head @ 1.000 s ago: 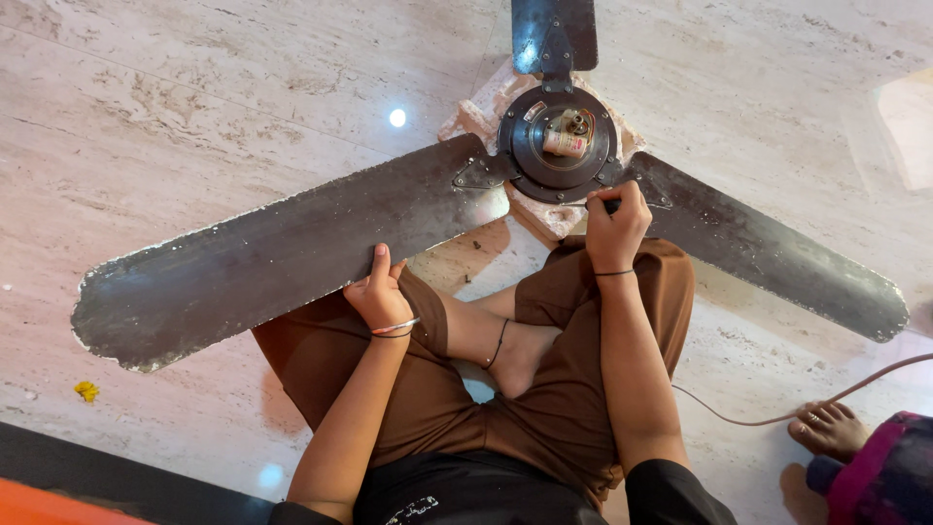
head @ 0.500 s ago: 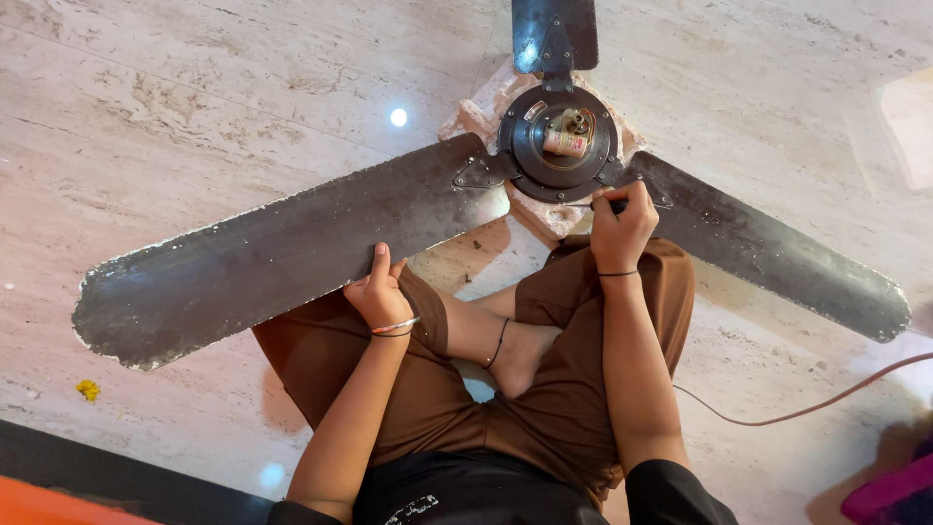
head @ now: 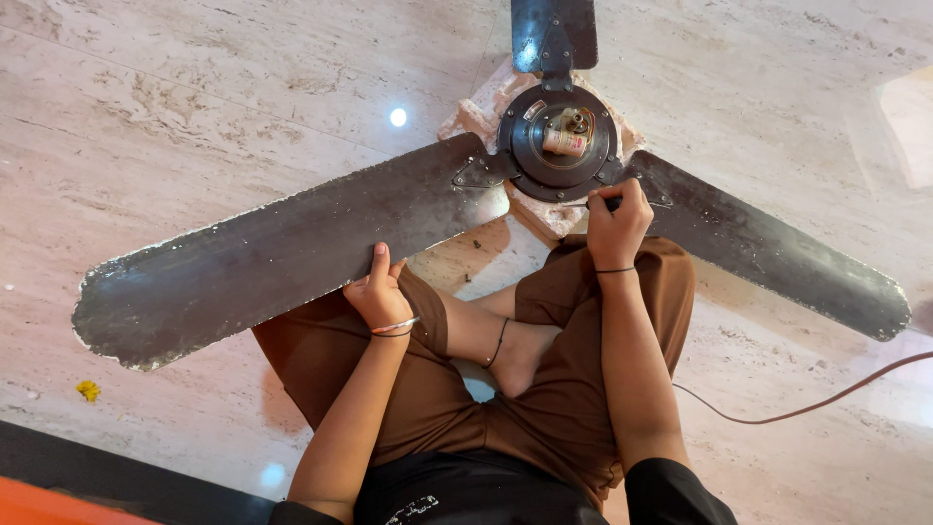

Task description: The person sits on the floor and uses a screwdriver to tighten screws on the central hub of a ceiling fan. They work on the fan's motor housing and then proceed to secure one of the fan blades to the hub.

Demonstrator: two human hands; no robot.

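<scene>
A dark ceiling fan lies on the marble floor in front of my crossed legs, its round motor hub (head: pixel 558 144) resting on a pale cloth. My left hand (head: pixel 378 289) grips the near edge of the long left blade (head: pixel 262 261). My right hand (head: pixel 615 222) is closed around a thin dark tool handle, pressed where the right blade (head: pixel 777 258) joins the hub. A third blade (head: pixel 552 29) points away from me at the top.
A brown cable (head: pixel 816 401) trails across the floor at the right. A small yellow scrap (head: pixel 88 390) lies at the left. A dark strip with an orange edge (head: pixel 97 481) runs along the bottom left. My bare foot (head: pixel 520 355) rests between my knees.
Another person's foot and clothing at the lower right have left the view. My hands and the fan have stayed where they were.
</scene>
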